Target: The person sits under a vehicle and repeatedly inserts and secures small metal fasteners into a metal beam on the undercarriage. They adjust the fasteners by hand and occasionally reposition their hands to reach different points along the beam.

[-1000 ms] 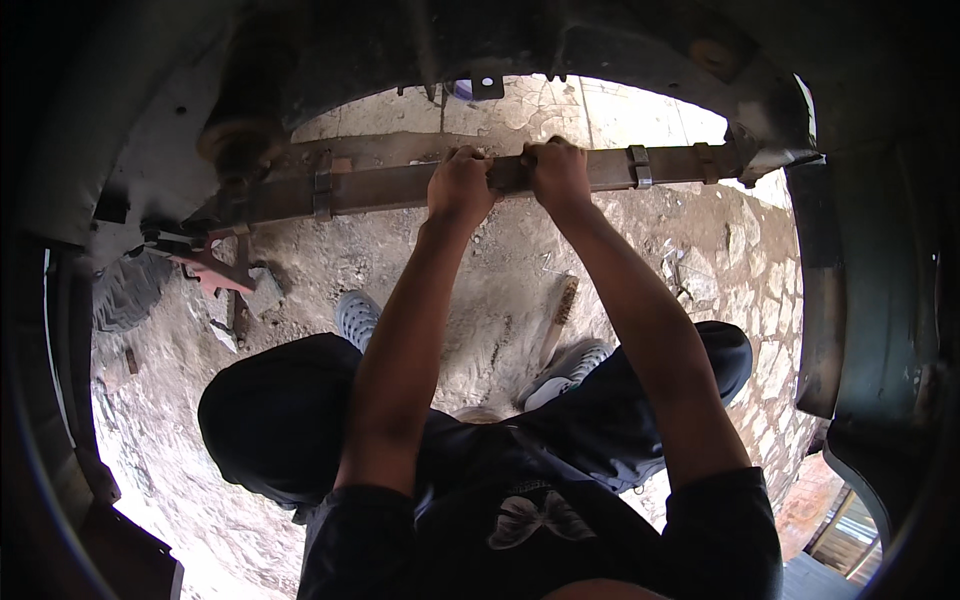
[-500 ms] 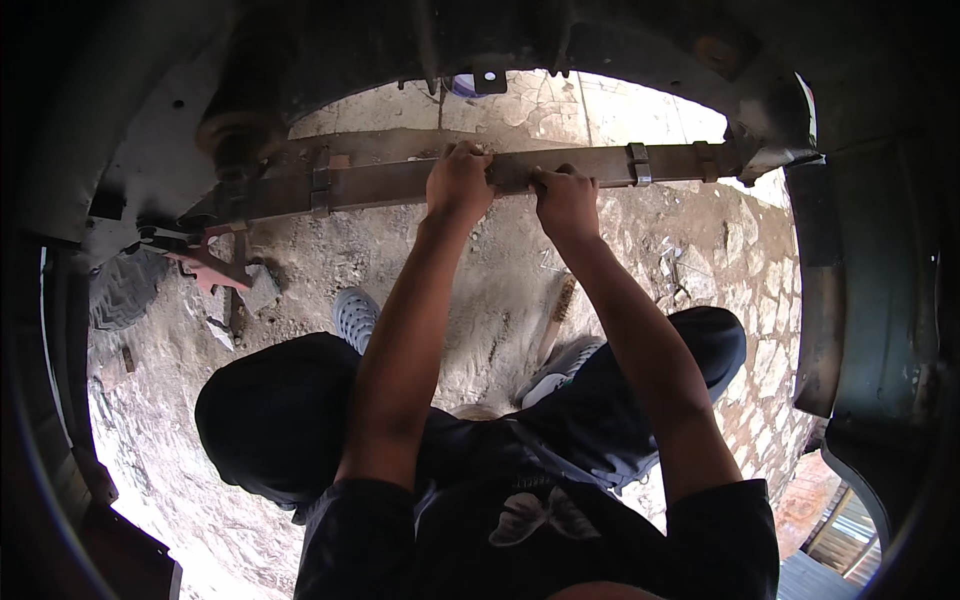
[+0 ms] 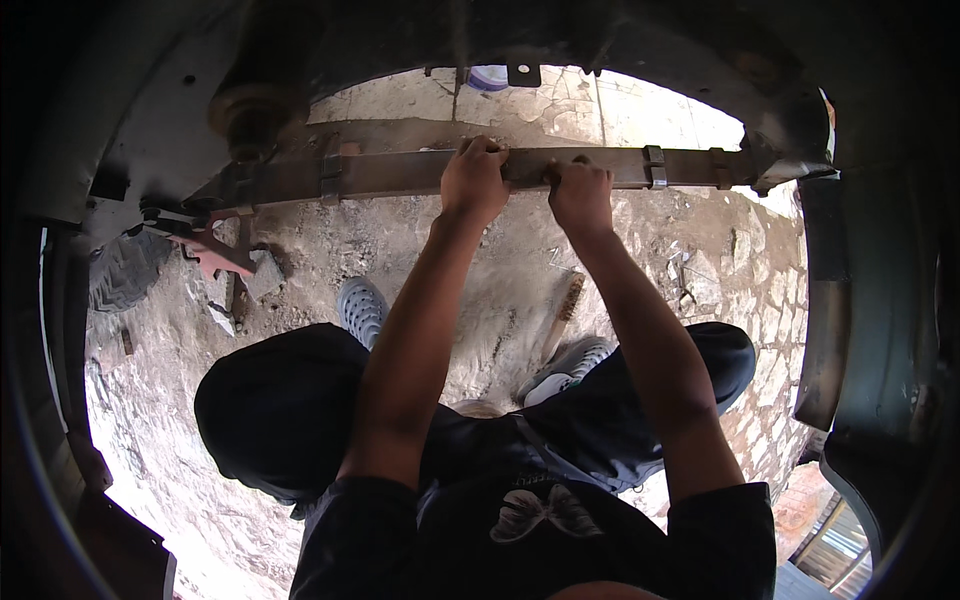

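Head | metal bar (image 3: pixel 400 174), 12 o'clock: likely heavy, stiff; take mid-span | left hand (image 3: pixel 474 180): grip clasping it | right hand (image 3: pixel 582 195): grip, can't tell

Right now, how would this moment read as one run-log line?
left hand: curled over leaf spring | right hand: touching leaf spring, grip unclear | ground: brush near right shoe

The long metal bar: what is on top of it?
Left hand and right hand are on the bar; metal bands clasp it. The surface they cover cannot be seen.
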Action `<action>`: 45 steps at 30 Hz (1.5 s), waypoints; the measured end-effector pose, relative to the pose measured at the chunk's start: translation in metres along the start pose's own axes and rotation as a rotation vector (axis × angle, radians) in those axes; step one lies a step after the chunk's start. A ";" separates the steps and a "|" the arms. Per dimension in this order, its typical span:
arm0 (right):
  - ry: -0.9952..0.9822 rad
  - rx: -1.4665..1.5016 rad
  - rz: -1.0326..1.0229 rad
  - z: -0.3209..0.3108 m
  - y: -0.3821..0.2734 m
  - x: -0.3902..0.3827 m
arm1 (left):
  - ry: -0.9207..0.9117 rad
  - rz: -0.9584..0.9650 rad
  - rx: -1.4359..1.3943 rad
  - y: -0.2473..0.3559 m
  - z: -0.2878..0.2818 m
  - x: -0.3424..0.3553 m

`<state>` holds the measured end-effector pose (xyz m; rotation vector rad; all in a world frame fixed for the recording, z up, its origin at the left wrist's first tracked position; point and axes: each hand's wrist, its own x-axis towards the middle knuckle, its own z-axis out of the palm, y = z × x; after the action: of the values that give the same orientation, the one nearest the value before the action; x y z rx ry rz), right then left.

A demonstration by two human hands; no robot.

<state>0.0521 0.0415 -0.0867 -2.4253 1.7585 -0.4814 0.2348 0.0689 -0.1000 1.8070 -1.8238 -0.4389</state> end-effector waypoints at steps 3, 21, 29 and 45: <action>0.001 0.029 0.074 -0.003 -0.006 0.031 | 0.006 0.019 0.007 0.002 0.003 0.002; -0.027 -0.020 0.068 0.000 -0.008 0.012 | -0.001 -0.018 -0.051 -0.009 0.004 0.003; 0.101 0.034 0.010 0.002 -0.001 0.035 | -0.003 -0.003 -0.025 -0.003 0.003 0.001; 0.073 0.163 -0.008 0.003 0.001 0.039 | 0.003 0.031 -0.017 -0.007 0.002 0.002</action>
<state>0.0629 0.0044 -0.0821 -2.3317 1.6649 -0.6945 0.2393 0.0661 -0.1049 1.7653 -1.8378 -0.4383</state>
